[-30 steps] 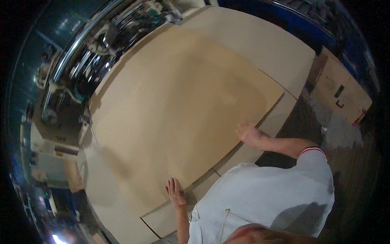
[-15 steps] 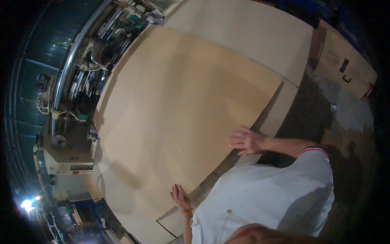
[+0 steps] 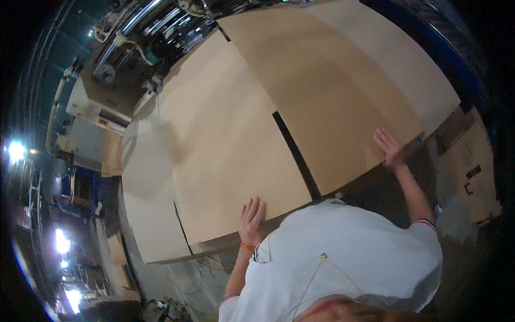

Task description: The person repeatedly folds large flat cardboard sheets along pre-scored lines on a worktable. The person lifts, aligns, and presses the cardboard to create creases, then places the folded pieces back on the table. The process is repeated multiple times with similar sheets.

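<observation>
Left hand: my left hand (image 3: 251, 219) lies flat, fingers spread, on the near edge of the left cardboard sheet (image 3: 225, 150), gripping nothing.
Right hand: my right hand (image 3: 389, 147) presses open-palmed on the near corner of the right cardboard sheet (image 3: 327, 91), nothing clasped.
Sheets: side by side, a dark gap (image 3: 292, 150) between them.
Beyond the left sheet: a pale machine (image 3: 91, 115) just past its far edge.
Right of the right sheet: a brown box (image 3: 475, 172) on the floor.

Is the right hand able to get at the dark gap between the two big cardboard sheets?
Probably yes. The right hand rests flat at the right sheet's near edge, and only bare cardboard lies between it and the gap.
</observation>
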Motion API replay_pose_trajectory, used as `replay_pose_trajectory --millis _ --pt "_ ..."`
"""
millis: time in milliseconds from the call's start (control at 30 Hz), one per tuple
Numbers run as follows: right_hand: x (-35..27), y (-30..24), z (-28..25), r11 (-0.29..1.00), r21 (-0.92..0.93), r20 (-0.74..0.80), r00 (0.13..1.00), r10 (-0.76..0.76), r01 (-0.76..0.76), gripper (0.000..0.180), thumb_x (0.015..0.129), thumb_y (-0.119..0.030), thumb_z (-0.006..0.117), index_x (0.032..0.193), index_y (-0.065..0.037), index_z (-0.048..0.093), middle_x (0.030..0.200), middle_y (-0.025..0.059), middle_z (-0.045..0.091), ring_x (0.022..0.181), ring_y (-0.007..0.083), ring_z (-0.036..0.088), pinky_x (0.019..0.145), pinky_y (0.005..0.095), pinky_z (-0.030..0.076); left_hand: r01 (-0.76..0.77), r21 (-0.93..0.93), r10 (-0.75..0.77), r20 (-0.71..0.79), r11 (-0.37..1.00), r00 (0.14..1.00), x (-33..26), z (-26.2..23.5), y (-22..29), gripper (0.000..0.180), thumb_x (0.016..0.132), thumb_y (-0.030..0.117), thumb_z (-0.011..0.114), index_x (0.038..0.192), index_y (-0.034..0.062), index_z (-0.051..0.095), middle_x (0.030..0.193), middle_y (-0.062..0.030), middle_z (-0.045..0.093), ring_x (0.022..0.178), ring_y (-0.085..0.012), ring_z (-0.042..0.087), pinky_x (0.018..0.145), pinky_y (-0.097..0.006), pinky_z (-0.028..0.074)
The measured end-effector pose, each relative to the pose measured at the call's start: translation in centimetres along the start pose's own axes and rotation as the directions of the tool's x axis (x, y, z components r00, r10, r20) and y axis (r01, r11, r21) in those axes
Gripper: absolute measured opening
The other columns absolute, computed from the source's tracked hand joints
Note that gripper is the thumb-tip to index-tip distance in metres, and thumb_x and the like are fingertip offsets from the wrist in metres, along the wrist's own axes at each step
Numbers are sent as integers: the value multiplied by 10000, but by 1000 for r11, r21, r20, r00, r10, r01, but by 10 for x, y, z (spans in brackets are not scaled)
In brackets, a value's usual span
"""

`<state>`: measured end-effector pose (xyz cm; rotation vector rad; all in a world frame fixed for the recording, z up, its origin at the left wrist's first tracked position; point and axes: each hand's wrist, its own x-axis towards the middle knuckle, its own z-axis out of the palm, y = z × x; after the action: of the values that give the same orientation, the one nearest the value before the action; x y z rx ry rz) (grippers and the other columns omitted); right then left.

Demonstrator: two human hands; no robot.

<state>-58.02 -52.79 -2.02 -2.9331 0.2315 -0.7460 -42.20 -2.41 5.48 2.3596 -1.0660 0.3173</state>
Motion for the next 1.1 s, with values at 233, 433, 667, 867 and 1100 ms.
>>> replay_pose_trajectory --millis 233,433,667,867,1100 --pt "-39 -99 0 982 110 73 984 -160 152 603 651 -129 610 1253 -99 584 1412 115 464 1323 341 401 1077 513 307 23 65 -22 -7 998 1000 -82 -44 -44 378 817 38 621 1180 145 644 1288 -88 583 1221 -294 529 1036 -466 382" --pt "-43 -173 -17 964 225 315 926 -208 140 545 747 -223 571 1285 -132 562 1417 87 461 1331 350 376 1088 566 243 124 207 -134 37 970 990 -142 -80 -62 328 839 63 604 1151 147 659 1254 -90 605 1201 -294 546 1027 -468 397" --pt "-40 -298 36 842 245 255 806 -535 481 614 785 -413 620 1342 -179 505 1483 56 366 1352 321 331 1087 572 226 207 496 -224 -26 843 974 -215 -127 -172 382 838 -17 563 1193 115 617 1257 -134 593 1180 -335 552 986 -487 438" --pt "-41 -271 26 685 728 389 800 -456 36 589 829 -433 628 1348 -187 497 1417 116 435 1326 361 355 1104 532 234 316 550 -318 -94 773 943 -223 -131 -205 391 835 -55 549 1206 63 590 1281 -175 562 1189 -358 538 978 -495 447" --pt "-137 -133 26 555 70 248 553 796 -829 574 881 -434 571 1222 26 518 1243 264 532 1199 392 476 998 446 374 374 534 -345 -158 758 925 -252 -134 -141 353 891 20 499 1237 30 567 1310 -187 540 1186 -382 534 985 -495 439"
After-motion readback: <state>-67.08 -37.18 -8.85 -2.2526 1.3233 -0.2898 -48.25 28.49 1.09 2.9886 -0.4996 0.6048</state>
